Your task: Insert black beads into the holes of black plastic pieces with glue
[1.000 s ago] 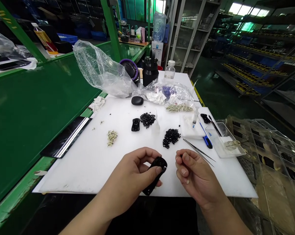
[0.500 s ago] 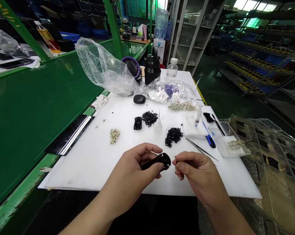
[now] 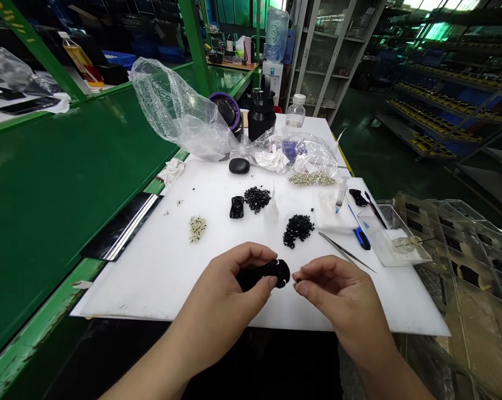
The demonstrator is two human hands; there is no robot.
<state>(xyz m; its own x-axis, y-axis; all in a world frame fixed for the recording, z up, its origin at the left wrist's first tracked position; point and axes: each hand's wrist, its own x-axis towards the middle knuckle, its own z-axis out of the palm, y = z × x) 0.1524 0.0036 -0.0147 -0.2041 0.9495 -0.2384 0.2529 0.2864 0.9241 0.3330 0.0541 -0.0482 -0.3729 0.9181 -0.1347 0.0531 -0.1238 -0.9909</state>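
My left hand (image 3: 229, 294) is closed around a glossy black plastic part (image 3: 281, 272) with a rounded end that points right and shows small light notches. Just right of that end, my right hand (image 3: 338, 291) pinches a tiny black piece (image 3: 298, 280) between thumb and fingertips; a narrow gap separates it from the part. Beyond my hands lie a pile of small black pieces (image 3: 298, 229) and a second such pile (image 3: 257, 198). Another black part (image 3: 236, 206) rests beside the second pile. A heap of small pale pieces (image 3: 197, 229) sits to the left.
Tweezers (image 3: 346, 252), a blue-handled tool (image 3: 361, 238) and a syringe (image 3: 341, 195) lie at the right. Beyond them are a clear tray (image 3: 394, 244) and a compartment box (image 3: 463, 261). A plastic bag (image 3: 184, 111) and a black bottle (image 3: 262, 114) stand at the back.
My right thumb and fingertips have shifted slightly left, and the tiny piece shows more clearly between them. The left hand keeps its hold on the black part; the view has tilted slightly.
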